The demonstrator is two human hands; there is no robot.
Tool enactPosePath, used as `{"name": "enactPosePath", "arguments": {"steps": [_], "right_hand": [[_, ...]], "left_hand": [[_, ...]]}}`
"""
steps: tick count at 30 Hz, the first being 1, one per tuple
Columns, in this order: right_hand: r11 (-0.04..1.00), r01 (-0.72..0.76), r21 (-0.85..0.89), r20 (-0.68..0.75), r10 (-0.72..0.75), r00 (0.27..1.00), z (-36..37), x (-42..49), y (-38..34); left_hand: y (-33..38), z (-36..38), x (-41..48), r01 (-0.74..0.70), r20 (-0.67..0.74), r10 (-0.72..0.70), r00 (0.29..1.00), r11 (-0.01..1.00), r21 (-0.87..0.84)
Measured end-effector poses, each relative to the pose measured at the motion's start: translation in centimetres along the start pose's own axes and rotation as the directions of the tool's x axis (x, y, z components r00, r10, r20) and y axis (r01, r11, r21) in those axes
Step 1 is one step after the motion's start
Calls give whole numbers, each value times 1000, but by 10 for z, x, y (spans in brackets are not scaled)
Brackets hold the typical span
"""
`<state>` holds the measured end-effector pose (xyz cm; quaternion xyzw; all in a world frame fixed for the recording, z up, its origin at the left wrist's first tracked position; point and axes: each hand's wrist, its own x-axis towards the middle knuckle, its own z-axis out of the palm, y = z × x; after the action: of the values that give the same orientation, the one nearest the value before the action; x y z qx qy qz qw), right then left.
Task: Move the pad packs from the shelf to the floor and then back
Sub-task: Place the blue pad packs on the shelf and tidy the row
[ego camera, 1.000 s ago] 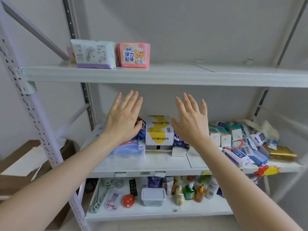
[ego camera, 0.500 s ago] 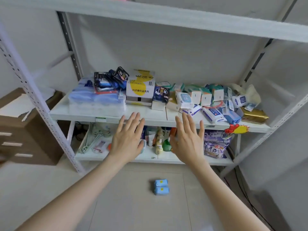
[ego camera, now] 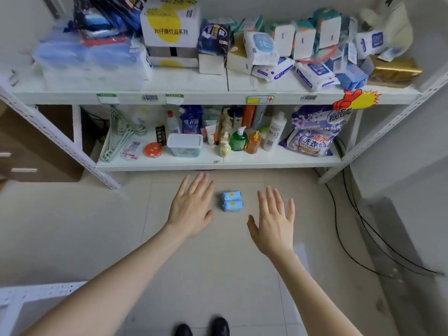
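Note:
Two small blue pad packs (ego camera: 232,201) lie side by side on the tiled floor in front of the white shelf unit (ego camera: 213,97). My left hand (ego camera: 192,207) hovers just to the left of them, palm down with fingers spread, holding nothing. My right hand (ego camera: 274,220) hangs to their right and a little nearer to me, also spread and holding nothing. Neither hand touches the packs. The top shelf is out of frame.
The middle shelf is crowded with tissue packs, boxes and a carton (ego camera: 171,23). On the bottom shelf (ego camera: 218,163) stand bottles, a plastic tub and a detergent bag (ego camera: 312,132). Black cables (ego camera: 349,229) trail on the floor at right. A brown cabinet (ego camera: 31,151) stands at left.
My view has tilted down from the top shelf to the floor. Both hands dropped from in front of the middle shelf to either side of the blue packs.

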<state>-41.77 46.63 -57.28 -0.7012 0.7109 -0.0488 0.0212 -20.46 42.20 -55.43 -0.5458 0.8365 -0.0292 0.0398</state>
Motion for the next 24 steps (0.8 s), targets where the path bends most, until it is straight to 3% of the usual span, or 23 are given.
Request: {"name": "enactPosePath", "arguments": {"steps": [12,24], "right_hand": [[997,-74,10,194,70,979,138,43,28],[985,-143,100,324,103,940,355,133,60]], "left_hand": [[-5,141,76,0,176,12,984,998,-70],[-25,366,188,15,255,41,966,977,-214]]}}
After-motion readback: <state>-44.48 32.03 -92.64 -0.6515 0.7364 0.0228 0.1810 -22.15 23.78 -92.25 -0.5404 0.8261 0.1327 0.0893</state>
